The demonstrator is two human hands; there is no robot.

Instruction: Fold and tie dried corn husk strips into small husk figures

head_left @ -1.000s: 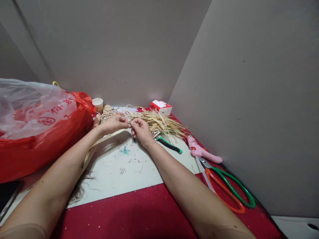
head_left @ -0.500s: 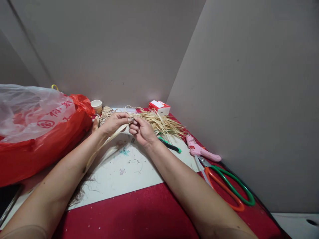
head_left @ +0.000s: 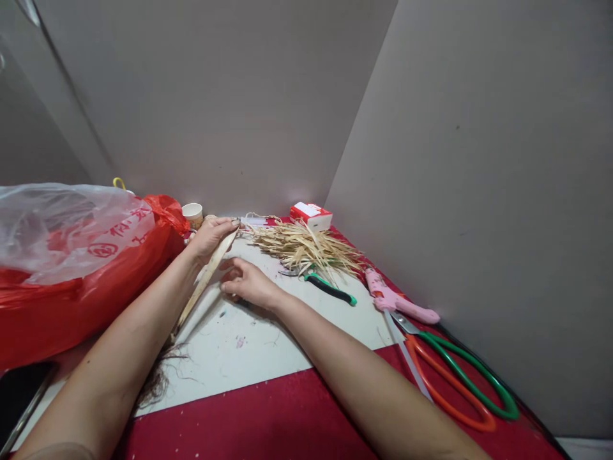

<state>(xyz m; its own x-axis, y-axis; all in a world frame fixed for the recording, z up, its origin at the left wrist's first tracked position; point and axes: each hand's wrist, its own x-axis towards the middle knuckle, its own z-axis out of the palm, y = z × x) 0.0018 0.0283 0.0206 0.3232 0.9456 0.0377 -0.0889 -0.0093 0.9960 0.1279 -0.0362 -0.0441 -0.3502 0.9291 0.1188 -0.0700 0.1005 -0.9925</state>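
Note:
My left hand [head_left: 211,237] pinches the far end of a long pale strip of dried leaf [head_left: 209,276], which hangs slantwise along my forearm towards me. Something small and dark shows at the fingertips, too small to name. My right hand [head_left: 249,284] is just right of the strip, fingers curved and apart, with nothing seen in it; whether a fingertip touches the strip I cannot tell. Beyond it a bundle of dry straw-coloured strips [head_left: 292,246] lies on the white board [head_left: 268,345]. Beneath my left forearm, brown hair-like fibres [head_left: 156,385] are partly hidden.
Green-and-black handled pliers [head_left: 330,289] lie by the bundle. To the right are a pink glue gun [head_left: 400,303] and scissors [head_left: 460,377] with orange and green handles. A red-and-white box [head_left: 311,216], a paper cup [head_left: 192,214], a red plastic bag [head_left: 96,294] and a phone [head_left: 22,396] surround the board.
My right hand has let go at the far end and moved down and left, its fingers opening. My left hand keeps the strip and has shifted slightly left. The view has tilted a little.

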